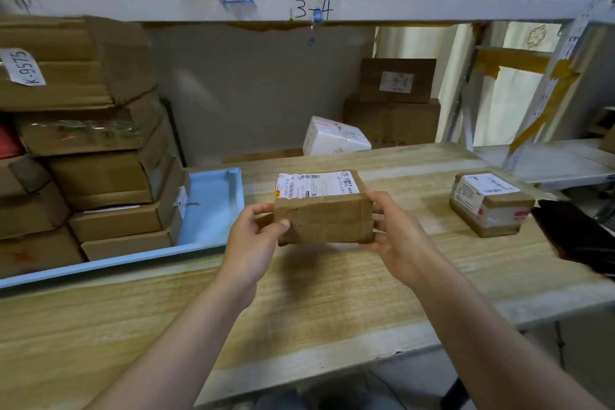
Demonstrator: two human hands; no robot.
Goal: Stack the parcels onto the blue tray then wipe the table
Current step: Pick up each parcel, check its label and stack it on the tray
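Observation:
A brown cardboard parcel (324, 215) with a white shipping label on top is held just above the wooden table (332, 293), between both hands. My left hand (254, 238) grips its left end, thumb on the front face. My right hand (397, 233) grips its right end. The blue tray (213, 210) lies at the left and carries a tall stack of several brown parcels (109, 176). A second small brown parcel (491, 203) with white labels rests on the table at the right.
A white parcel (334, 136) and two brown boxes (396, 100) stand behind the table. A shelf (332, 8) marked 3-4 runs overhead, loaded with boxes. A dark object (579, 233) lies at the table's right edge. A metal rack upright (545, 100) stands at the right.

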